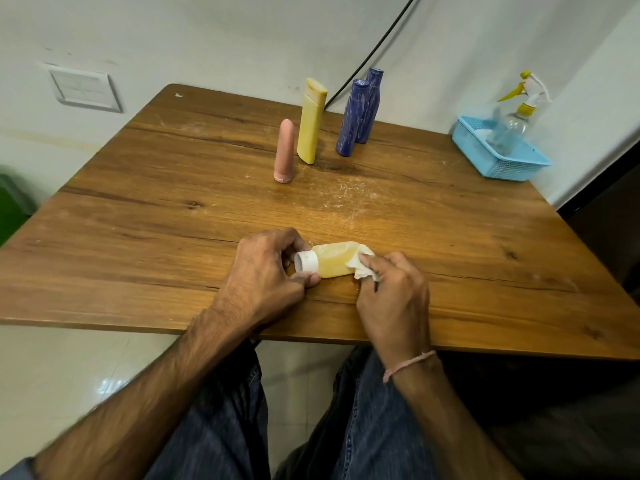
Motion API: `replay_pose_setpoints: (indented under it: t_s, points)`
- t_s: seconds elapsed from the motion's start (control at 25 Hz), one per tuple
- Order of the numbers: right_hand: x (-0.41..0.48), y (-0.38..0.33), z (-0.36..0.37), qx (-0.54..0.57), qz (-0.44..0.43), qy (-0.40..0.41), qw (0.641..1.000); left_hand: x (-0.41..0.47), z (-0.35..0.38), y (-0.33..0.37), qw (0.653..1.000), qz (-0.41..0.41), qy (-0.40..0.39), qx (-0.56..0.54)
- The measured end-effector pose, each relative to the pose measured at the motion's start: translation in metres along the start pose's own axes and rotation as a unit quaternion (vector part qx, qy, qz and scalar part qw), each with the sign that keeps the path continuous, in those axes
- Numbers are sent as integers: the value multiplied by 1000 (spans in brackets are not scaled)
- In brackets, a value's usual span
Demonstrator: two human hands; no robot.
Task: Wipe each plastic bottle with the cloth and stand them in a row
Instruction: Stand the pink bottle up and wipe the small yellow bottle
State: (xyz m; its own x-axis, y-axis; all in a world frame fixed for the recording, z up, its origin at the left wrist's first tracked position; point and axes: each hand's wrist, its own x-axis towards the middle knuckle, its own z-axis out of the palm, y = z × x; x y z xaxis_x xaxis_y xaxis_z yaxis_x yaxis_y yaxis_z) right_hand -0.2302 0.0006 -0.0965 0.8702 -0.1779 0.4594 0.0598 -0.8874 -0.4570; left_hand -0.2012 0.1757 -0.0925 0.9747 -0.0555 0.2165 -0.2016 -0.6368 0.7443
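Wiping the small yellow bottle (332, 263) low in mid-frame, lying flat, long way left to right, white cap (307, 261) pointing left, gripped there by the curled-up left hand (266, 268), rubbed at the other end with the white cloth (363, 268) pinched in the right hand (391, 296); next likely needs standing by the pink bottle (284, 152).

No text, brand or number is legible. Faint marks on the nearer blue bottle (350, 123) and the wall plate (85, 90) are too blurred to read.
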Motion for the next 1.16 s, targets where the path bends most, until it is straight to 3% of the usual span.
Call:
replay_pose_setpoints:
  t_s: [0.36, 0.6, 0.88, 1.04, 1.16]
  points:
    - [-21, -5, 5, 45, -127, -35, 990, 0, 1, -2, 1000, 10, 4, -23]
    - [12, 19, 1, 2, -62, 9, 998, 0, 1, -2, 1000, 0, -9, -16]
    - [-26, -17, 11, 79, -189, -20, 978, 0, 2, -4, 999, 37, 2, -28]
    - [3, 23, -3, -5, -115, 4, 993, 1, 1, -5, 1000, 10, -16, -13]
    - [14, 28, 0, -4, -78, 30, 996, 1, 2, -4, 1000, 10, -13, -10]
